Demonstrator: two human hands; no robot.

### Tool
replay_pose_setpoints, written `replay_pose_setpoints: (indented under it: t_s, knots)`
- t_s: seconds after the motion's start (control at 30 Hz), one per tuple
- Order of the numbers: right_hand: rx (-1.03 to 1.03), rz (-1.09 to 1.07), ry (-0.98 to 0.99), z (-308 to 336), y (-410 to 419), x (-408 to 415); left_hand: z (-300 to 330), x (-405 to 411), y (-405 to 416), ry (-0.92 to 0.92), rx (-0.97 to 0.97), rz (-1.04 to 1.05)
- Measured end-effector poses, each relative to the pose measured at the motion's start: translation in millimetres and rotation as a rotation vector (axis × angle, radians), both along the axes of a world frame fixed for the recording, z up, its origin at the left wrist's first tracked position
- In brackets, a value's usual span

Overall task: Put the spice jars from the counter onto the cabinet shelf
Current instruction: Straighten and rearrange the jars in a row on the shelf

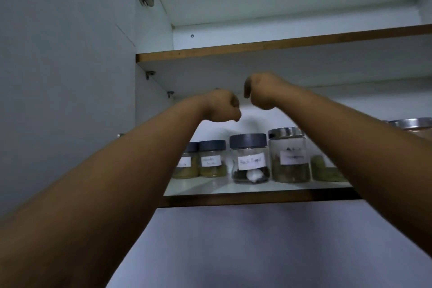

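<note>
Both forearms reach up into the open cabinet. The left hand (222,105) and the right hand (260,92) are raised side by side, close together but apart, above and in front of the jars. Each hand is clenched with fingers curled under, and neither holds anything.

The spice jars stand upright in a row on the cabinet shelf (257,197), below the hands and farther in. From left to right: a small dark-lidded jar (188,163) partly hidden by the left forearm, a second small jar (212,159) just beside it, a black-lidded jar (250,159) with a handwritten label, directly beneath the gap between the hands, and a taller steel-lidded jar (289,156) touching or nearly touching it. All have their long axes vertical, lids up and labels facing near. A green-filled jar (323,169) sits at the right, mostly behind the right forearm.
</note>
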State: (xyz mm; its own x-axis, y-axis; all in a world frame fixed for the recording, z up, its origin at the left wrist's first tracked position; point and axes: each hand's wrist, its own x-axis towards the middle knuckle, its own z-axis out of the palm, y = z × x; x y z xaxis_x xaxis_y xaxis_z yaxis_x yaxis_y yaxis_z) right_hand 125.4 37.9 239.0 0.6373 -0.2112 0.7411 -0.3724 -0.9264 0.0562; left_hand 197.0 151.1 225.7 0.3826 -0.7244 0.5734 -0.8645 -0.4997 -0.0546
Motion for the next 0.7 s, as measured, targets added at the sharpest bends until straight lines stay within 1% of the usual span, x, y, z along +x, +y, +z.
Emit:
replay_pose_setpoints:
  t_s: [0.07, 0.1, 0.23, 0.33, 0.4, 0.5, 0.7]
  knots:
    - [0.003, 0.025, 0.089, 0.6, -19.1, -28.8, -5.0, -15.0, -13.3, 0.033, 0.069, -0.048]
    - [0.016, 0.026, 0.159, -0.5, -25.9, -42.4, -6.6, -20.0, -19.5, 0.026, 0.097, -0.035]
    - [-0.004, -0.028, 0.387, -12.2, -42.6, -67.3, -9.7, -27.7, -38.6, -0.037, 0.241, 0.074]
    - [-0.034, -0.033, 0.478, -21.7, -50.4, -66.4, -12.4, -25.2, -49.3, -0.076, 0.36, 0.16]
    - [-0.092, -0.075, 0.492, -28.8, -53.7, -59.5, -13.4, -23.0, -54.1, -0.115, 0.394, 0.183]
    - [-0.181, -0.128, 0.468, -31.7, -58.5, -44.6, -12.3, -17.4, -59.1, -0.107, 0.412, 0.194]
    - [-0.195, -0.169, 0.461, -28.9, -81.3, -1.3, -17.5, 20.3, -79.7, -0.054, 0.353, 0.194]
